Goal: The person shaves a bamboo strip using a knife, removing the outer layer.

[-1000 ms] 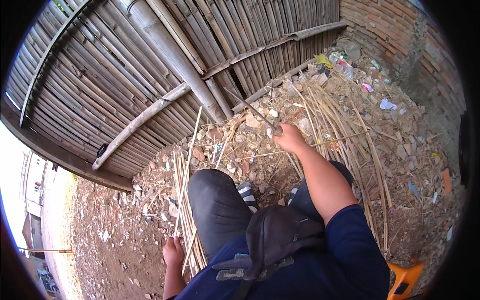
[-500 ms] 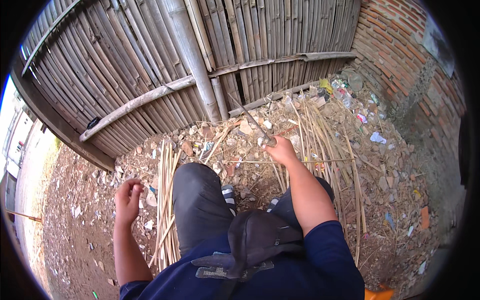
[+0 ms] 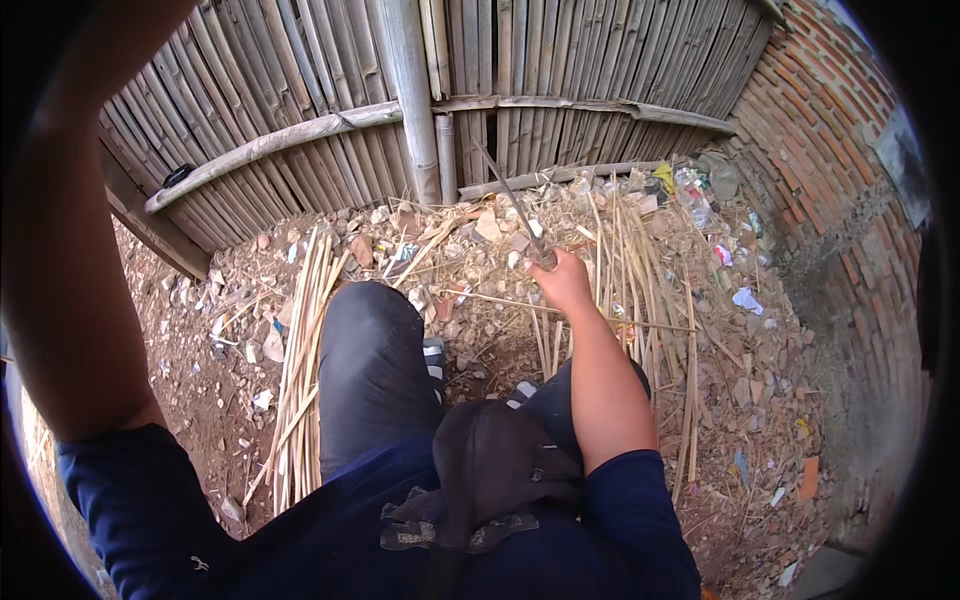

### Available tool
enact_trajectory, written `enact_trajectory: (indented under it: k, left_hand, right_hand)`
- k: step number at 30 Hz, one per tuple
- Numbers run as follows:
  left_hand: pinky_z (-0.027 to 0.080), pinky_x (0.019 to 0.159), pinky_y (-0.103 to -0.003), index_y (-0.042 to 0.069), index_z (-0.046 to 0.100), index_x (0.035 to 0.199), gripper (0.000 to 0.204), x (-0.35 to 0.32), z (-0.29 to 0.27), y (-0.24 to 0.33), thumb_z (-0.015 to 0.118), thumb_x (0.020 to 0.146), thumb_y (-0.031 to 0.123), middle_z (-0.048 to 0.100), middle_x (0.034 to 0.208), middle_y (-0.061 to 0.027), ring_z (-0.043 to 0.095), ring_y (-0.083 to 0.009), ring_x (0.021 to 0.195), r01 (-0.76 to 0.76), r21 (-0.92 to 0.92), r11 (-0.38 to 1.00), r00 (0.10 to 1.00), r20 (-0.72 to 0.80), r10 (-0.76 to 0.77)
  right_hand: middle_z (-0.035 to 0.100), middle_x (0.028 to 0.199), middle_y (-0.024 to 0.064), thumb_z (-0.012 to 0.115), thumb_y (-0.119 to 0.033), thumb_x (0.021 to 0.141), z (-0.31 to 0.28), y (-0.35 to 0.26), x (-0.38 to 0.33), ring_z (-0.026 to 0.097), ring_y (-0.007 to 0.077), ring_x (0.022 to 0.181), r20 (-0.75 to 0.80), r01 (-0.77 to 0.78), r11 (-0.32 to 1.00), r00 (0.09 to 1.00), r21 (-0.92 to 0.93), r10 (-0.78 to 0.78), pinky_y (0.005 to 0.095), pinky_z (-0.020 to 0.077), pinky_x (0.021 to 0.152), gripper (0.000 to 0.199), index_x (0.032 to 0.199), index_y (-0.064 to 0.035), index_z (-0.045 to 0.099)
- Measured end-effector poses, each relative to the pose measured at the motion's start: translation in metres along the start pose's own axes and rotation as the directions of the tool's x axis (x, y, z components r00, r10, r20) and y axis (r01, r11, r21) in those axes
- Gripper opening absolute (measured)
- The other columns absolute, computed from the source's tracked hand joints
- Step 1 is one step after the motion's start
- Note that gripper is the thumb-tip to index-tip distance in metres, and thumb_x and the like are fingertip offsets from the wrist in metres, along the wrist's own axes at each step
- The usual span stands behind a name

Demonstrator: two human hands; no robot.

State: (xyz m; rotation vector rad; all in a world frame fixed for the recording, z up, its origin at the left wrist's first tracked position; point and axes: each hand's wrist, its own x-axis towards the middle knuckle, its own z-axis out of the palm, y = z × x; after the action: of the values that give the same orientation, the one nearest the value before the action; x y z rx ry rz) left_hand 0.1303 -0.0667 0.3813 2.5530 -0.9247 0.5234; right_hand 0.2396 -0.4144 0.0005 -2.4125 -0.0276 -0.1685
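Observation:
My right hand (image 3: pixel 562 283) is closed around the handle of a long thin blade (image 3: pixel 505 185), which points up and away toward the bamboo fence (image 3: pixel 300 90). It hovers over a loose heap of split bamboo strips (image 3: pixel 650 290) on the ground. My left forearm (image 3: pixel 70 250) rises close past the camera at the left edge, and its hand is out of the picture. My knees in dark trousers (image 3: pixel 370 370) are bent below me. A second bundle of pale bamboo strips (image 3: pixel 300 370) lies beside my left knee.
A brick wall (image 3: pixel 830 170) curves along the right side. The dirt ground is strewn with stone rubble (image 3: pixel 480 240) and scraps of litter (image 3: pixel 745 298). A horizontal bamboo rail (image 3: pixel 260 148) and an upright post (image 3: pixel 415 100) brace the fence.
My left arm has lifted from beside my knee up past the camera, taking the hand out of view. My right hand keeps its grip on the blade near the strips.

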Motion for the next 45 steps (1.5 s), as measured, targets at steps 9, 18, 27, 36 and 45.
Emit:
enact_trajectory:
  k: [9, 18, 27, 36, 45]
  left_hand:
    - [0.046, 0.067, -0.028, -0.002, 0.062, 0.108, 0.070, 0.027, 0.016, -0.001, 0.050, 0.096, 0.066, 0.061, 0.084, -0.0069, 0.059, -0.0141, 0.074, -0.003, 0.034, 0.999, 0.997, 0.076, 0.000]
    - [0.045, 0.061, -0.026, -0.001, 0.062, 0.104, 0.064, 0.027, 0.014, 0.024, 0.055, 0.096, 0.061, 0.060, 0.079, -0.0056, 0.058, -0.0125, 0.069, -0.047, 0.082, 0.995, 0.997, 0.066, 0.042]
    - [0.044, 0.055, -0.025, -0.001, 0.062, 0.100, 0.058, 0.040, 0.015, 0.034, 0.059, 0.096, 0.057, 0.059, 0.074, -0.0043, 0.057, -0.0109, 0.063, -0.136, 0.070, 0.988, 0.989, 0.058, 0.132]
    - [0.043, 0.050, -0.023, -0.001, 0.062, 0.097, 0.053, 0.041, 0.012, 0.042, 0.063, 0.096, 0.052, 0.058, 0.068, -0.0030, 0.056, -0.0093, 0.057, -0.177, 0.093, 0.980, 0.983, 0.059, 0.172]
    - [0.042, 0.044, -0.022, -0.001, 0.062, 0.093, 0.049, 0.082, 0.020, 0.077, 0.068, 0.096, 0.048, 0.057, 0.063, -0.0017, 0.055, -0.0078, 0.052, -0.354, 0.093, 0.931, 0.933, -0.038, 0.359]
  right_hand:
    - [0.074, 0.086, 0.0153, 0.077, -0.037, 0.085, -0.022, 0.004, 0.011, 0.071, 0.0319, 0.081, 0.075, -0.074, 0.994, 0.995, 0.075, 0.068, 0.0431, 0.0539, 0.075, 0.037, 0.102, -0.0045, 0.073]
    - [0.072, 0.079, 0.0134, 0.078, -0.035, 0.085, -0.025, -0.007, 0.010, 0.071, 0.0285, 0.074, 0.039, -0.008, 0.994, 0.999, 0.106, 0.004, 0.0412, 0.0534, 0.072, 0.034, 0.100, -0.0049, 0.073]
    - [0.073, 0.083, 0.0168, 0.079, -0.036, 0.083, -0.028, -0.002, 0.006, 0.071, 0.0332, 0.081, 0.026, -0.004, 0.998, 1.000, 0.055, 0.003, 0.0428, 0.0534, 0.075, 0.036, 0.101, -0.0047, 0.074]
    - [0.072, 0.083, 0.0178, 0.078, -0.035, 0.084, -0.024, -0.010, 0.009, 0.071, 0.0354, 0.081, 0.075, 0.018, 0.998, 0.997, 0.060, -0.022, 0.0438, 0.0535, 0.076, 0.036, 0.101, -0.0042, 0.074]
    - [0.073, 0.086, 0.0169, 0.078, -0.034, 0.084, -0.041, 0.006, 0.004, 0.070, 0.0339, 0.082, 0.023, 0.047, 0.997, 0.999, 0.055, -0.049, 0.0428, 0.0529, 0.075, 0.036, 0.104, -0.0043, 0.073]
